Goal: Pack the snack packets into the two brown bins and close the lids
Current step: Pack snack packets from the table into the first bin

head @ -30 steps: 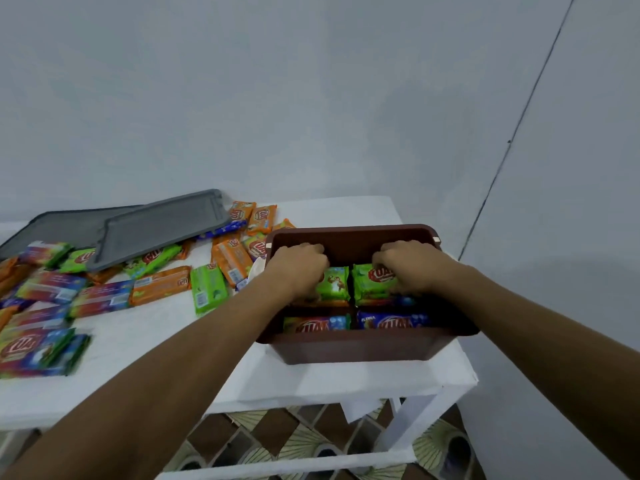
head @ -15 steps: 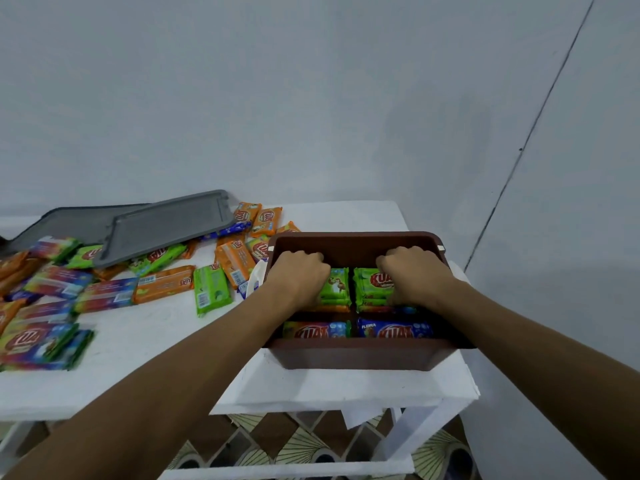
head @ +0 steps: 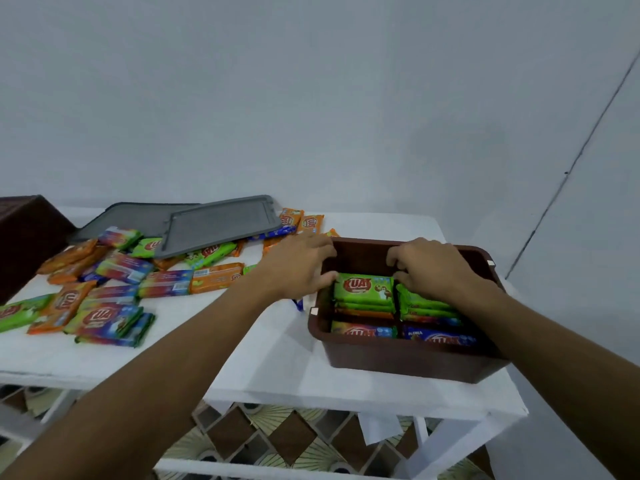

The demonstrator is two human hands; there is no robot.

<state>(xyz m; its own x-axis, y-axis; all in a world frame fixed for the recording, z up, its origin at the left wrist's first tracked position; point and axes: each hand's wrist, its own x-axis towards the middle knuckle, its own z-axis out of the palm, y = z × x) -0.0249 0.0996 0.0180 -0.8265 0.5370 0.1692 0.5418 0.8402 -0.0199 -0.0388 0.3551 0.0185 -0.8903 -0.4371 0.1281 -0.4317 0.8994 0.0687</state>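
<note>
A brown bin [head: 398,356] stands at the table's right end, lid off. Inside lie two stacks topped by green packets [head: 363,289], with a rainbow packet [head: 362,330] and a blue packet [head: 438,337] in front of them. My left hand [head: 298,263] lies over the bin's left rim, fingers spread and thumb touching the left green stack. Resting on the right green stack [head: 420,303], my right hand [head: 433,268] has curled fingers at the stack's far end. A second brown bin [head: 24,237] shows at the far left edge. Two grey lids [head: 221,223] lie tilted on loose packets.
Several loose orange, green and rainbow packets [head: 166,282] are scattered over the white table [head: 242,358] left of the bin. A grey wall rises right behind the table. Tiled floor shows under the table's front edge.
My left hand has slid from inside the bin out to its left rim, uncovering the left green stack. My right hand stays on the right stack. The view has turned left.
</note>
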